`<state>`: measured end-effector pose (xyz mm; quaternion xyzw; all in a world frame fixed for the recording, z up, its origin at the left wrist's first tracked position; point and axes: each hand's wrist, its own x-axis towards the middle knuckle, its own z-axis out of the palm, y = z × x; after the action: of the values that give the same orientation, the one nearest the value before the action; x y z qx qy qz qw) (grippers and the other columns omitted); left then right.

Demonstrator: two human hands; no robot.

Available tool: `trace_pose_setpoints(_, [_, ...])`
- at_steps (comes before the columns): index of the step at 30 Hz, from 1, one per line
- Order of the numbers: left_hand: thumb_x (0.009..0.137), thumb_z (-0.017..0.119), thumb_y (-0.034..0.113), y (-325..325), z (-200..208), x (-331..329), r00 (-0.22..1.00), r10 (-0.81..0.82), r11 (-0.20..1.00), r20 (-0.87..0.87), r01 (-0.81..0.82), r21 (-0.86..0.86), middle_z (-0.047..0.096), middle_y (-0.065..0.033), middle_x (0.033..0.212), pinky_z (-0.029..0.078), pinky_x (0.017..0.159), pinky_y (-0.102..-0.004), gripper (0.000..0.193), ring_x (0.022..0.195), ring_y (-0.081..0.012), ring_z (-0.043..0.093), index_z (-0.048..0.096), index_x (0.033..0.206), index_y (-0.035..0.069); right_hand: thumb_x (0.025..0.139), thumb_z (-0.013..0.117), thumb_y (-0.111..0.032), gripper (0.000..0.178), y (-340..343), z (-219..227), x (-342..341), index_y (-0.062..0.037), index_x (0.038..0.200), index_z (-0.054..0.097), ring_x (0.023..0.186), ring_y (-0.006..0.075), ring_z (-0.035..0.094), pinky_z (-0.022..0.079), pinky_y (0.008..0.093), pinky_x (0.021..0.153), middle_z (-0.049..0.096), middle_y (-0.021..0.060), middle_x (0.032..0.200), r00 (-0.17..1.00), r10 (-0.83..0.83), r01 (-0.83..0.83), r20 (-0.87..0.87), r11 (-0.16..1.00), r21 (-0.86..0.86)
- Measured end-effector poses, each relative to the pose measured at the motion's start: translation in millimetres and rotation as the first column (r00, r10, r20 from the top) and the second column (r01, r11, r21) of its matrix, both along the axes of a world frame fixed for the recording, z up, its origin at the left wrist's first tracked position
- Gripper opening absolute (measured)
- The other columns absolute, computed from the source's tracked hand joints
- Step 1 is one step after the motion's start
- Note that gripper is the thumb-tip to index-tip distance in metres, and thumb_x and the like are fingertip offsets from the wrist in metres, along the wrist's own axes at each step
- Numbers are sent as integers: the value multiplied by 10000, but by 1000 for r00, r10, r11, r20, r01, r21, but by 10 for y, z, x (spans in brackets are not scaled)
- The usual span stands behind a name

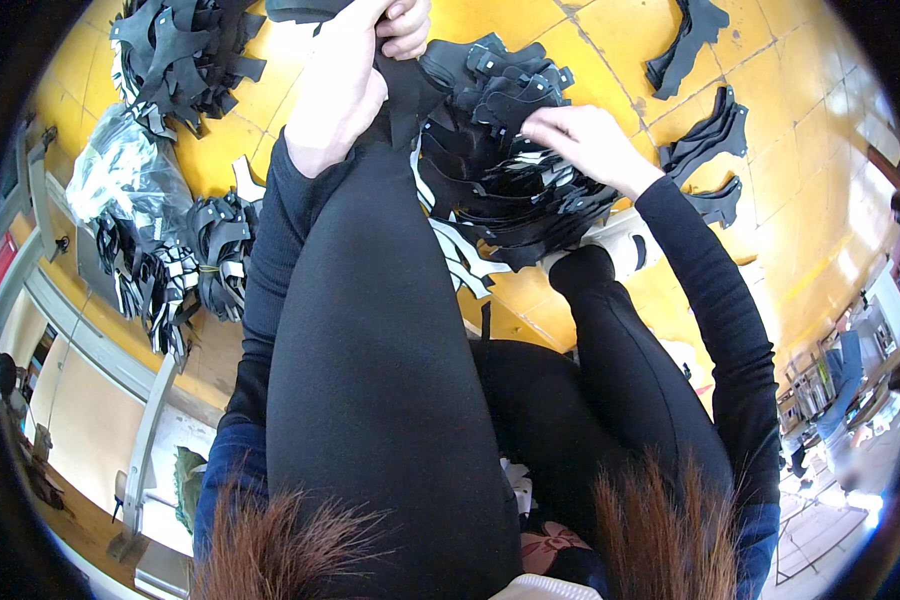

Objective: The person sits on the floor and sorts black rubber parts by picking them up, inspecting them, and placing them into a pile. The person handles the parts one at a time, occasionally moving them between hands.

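Observation:
At the top of the view my left hand [355,75] is closed, fingers curled, on black cut pieces [402,100] of sheet material that hang beside my knee. My right hand [590,145] is over a large pile of black cut pieces [510,205] on the floor, right of my raised leg. Its fingers are pressed together at the edge of a black cut piece near the top of the pile; the fingertips are partly hidden. Several pieces in this pile show white undersides, and some carry small pale tags.
More black piles lie far left [185,50] and left, near a clear plastic bag [135,170]. Curved black stacks [705,140] lie on the yellow tiled floor [610,35] at right. A grey metal frame [90,330] stands left. My white shoe [625,250] touches the central pile.

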<state>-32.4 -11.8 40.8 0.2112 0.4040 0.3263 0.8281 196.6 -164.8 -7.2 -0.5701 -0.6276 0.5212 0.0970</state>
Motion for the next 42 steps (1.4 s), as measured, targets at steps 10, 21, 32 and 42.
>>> trace_pose_setpoints(10, [1009, 561, 211, 45, 37, 40, 999, -23, 1000, 22, 23, 4, 315, 62, 598, 259, 476, -212, 359, 494, -60, 289, 407, 693, 139, 739, 744, -126, 804, -26, -278, 19, -264, 1456, 405, 985, 380, 639, 540, 452, 839, 562, 182, 1169, 956, -95, 75, 279, 994, 80])
trace_pose_setpoints(21, [1007, 565, 209, 40, 49, 20, 999, -31, 998, 17, 30, 52, 317, 62, 604, 264, 484, -209, 350, 497, -57, 290, 411, 701, 138, 783, 761, -168, 302, -86, -40, 29, -118, 992, 548, 935, 263, 612, 423, 411, 973, 573, 64, 902, 947, 156, -250, 280, 906, 341])
trace_pose_setpoints(32, [1009, 559, 203, 33, 72, 16, 999, -42, 997, 5, 42, 62, 322, 62, 624, 257, 488, -206, 334, 513, -53, 285, 415, 715, 138, 771, 774, -275, 665, -47, -87, 128, -174, 1374, 512, 808, 277, 691, 529, 391, 734, 669, 124, 808, 923, -215, 274, 318, 949, -154])
trace_pose_setpoints(42, [1007, 561, 218, 30, 70, 20, 999, -32, 999, -6, 32, 33, 318, 64, 611, 258, 489, -207, 348, 509, -54, 285, 411, 703, 142, 669, 851, -303, 722, -66, -188, 68, -217, 1318, 546, 1195, 322, 495, 420, 468, 978, 522, 121, 1226, 865, -29, -78, 501, 978, 192])
